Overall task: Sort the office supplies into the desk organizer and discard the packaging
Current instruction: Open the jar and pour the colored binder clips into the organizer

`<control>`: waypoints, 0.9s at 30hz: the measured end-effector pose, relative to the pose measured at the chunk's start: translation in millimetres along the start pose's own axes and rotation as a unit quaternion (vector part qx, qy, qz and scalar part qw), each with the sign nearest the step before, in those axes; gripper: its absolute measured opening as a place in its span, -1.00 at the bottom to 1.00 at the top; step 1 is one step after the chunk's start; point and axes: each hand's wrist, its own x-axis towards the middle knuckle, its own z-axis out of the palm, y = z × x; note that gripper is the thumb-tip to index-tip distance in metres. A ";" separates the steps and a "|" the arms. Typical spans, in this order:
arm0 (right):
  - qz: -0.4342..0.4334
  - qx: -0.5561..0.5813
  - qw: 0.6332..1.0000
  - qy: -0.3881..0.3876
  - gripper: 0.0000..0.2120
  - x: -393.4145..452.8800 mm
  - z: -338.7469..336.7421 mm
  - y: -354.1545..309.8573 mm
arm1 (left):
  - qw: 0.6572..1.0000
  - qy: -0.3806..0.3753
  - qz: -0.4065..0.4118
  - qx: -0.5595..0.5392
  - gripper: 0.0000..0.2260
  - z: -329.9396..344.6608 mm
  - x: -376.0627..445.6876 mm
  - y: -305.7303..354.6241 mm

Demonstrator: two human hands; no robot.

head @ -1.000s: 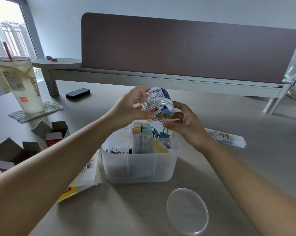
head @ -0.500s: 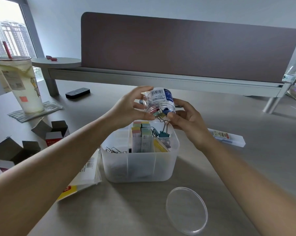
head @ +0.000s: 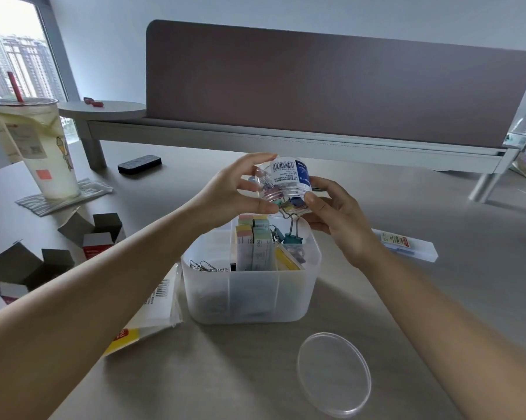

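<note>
Closest to me on the desk (head: 437, 298) lies a clear round lid (head: 334, 374), flat and well apart from everything else. Just beyond it stands the frosted plastic organizer (head: 249, 295), its compartments holding paper clips (head: 206, 266) at the left, pastel sticky-note packs (head: 253, 237) standing in the middle, and a few binder clips (head: 289, 236) at the right. A flat plastic wrapper (head: 148, 310) with a barcode and a yellow corner lies against the organizer's left side. Directly above the organizer's back half, both hands hold a clear jar (head: 286, 186) tipped mouth-down. The left hand (head: 228, 192) wraps the jar's left side, thumb under the rim and fingers curled over the top. The right hand (head: 337, 216) cups the right side, its thumb pressing at the jar's mouth, where coloured binder clips bunch up and one wire handle dangles towards the compartment below. Off to the left sit two opened cardboard boxes (head: 98, 234), and farther back a tall lidded drink cup (head: 34, 147) on a napkin. A slim clear case (head: 407, 245) lies right of the hands.
</note>
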 end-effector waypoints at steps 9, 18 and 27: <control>-0.012 0.047 0.998 -0.029 -0.75 -5.1 -4.1 -2.2 | 1.000 0.005 0.006 -0.014 -0.51 3.8 -3.0 4.1; -0.011 0.000 1.000 -0.005 -0.77 -3.8 -2.3 -5.4 | 1.000 0.020 0.001 -0.007 -0.56 4.6 -1.4 2.9; -0.022 -0.007 1.000 0.011 -0.81 0.2 -1.6 -4.8 | 0.999 0.030 -0.005 -0.043 -0.54 2.8 -1.0 3.1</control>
